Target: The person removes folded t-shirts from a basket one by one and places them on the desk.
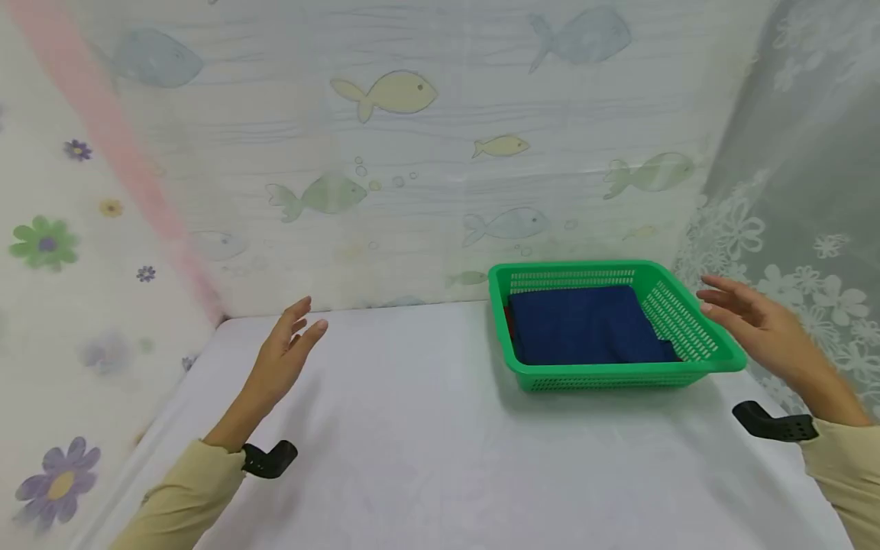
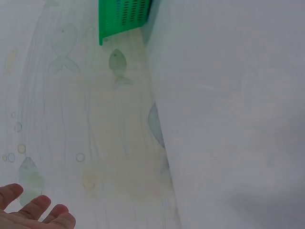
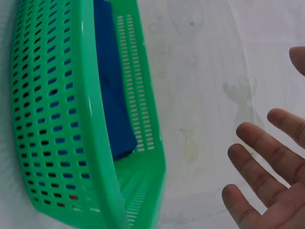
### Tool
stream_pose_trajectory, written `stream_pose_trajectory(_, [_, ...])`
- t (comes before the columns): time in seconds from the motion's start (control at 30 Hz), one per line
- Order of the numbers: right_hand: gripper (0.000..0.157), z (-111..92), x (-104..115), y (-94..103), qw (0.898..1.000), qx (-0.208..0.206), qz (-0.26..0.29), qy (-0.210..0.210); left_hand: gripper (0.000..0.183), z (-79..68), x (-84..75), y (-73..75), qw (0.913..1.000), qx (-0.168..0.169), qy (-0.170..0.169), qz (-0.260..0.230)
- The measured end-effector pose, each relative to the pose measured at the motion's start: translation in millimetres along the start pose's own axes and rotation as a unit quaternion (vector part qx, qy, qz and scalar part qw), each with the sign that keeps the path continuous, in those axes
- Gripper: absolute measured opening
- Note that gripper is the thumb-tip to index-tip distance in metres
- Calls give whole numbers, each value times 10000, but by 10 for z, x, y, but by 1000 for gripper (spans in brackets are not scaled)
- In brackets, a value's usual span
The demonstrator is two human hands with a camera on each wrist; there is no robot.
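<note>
A green plastic basket [image 1: 619, 370] with slotted walls stands at the back right of the white table. Inside it lies a folded dark blue cloth [image 1: 580, 325], with a bit of something red [image 1: 509, 324] showing at its left edge. My right hand [image 1: 763, 328] is held in the air just right of the basket, fingers spread and holding nothing; the right wrist view shows this hand [image 3: 271, 167] apart from the basket wall. Over the table's left side hovers my left hand [image 1: 278, 355], its fingers loosely extended and nothing in them.
The white-covered table [image 1: 412, 435] ends at the back against a curtain [image 1: 412, 153] printed with fish. A flowered curtain [image 1: 62, 328] hangs at the left, and a sheer one with white flowers [image 1: 811, 229] at the right. Each wrist wears a black strap [image 1: 270, 460].
</note>
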State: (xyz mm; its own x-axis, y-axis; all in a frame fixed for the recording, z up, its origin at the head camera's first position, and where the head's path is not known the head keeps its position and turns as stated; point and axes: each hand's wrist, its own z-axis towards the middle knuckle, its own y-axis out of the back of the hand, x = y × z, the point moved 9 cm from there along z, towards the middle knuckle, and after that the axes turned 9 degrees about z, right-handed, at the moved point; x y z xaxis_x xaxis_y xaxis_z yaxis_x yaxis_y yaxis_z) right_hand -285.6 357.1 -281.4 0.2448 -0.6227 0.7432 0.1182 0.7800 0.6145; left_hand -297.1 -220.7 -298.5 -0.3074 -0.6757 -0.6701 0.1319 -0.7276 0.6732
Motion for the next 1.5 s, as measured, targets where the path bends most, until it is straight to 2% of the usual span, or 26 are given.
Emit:
stream_pose_trajectory(0.17, [50, 53, -12, -28, 9997, -36, 236, 25, 63, 74, -63, -26, 9992, -108, 172, -347])
stream_pose_trajectory(0.3, [48, 79, -12, -34, 9990, -61, 442, 89, 63, 130, -141, -81, 9967, -193, 175, -774])
stream_pose_trajectory(0.5, [47, 110, -23, -49, 9976, -19, 692, 67, 59, 227, -250, -200, 9885, -209, 223, -1483])
stream_pose_trajectory(0.63, [48, 156, -21, -51, 9972, -12, 747, 37, 58, 288, -344, -293, 9823, -86, 232, -1856])
stream_pose_trajectory(0.83, [49, 197, -22, -74, 9962, -55, 865, -1, 56, 361, -464, -463, 9782, 137, 235, -2057])
stream_pose_trajectory(1.07, [47, 229, 8, -142, 9917, 81, 1281, 46, 51, 403, -588, -630, 9709, 197, 251, -2374])
stream_pose_trajectory(1.3, [48, 296, -31, -146, 9909, 236, 1313, -201, 48, 491, -743, -795, 9599, 311, 289, -2770])
stream_pose_trajectory(1.5, [48, 343, -64, -140, 9866, 310, 1571, -329, 46, 586, -848, -943, 9495, 427, 358, -3087])
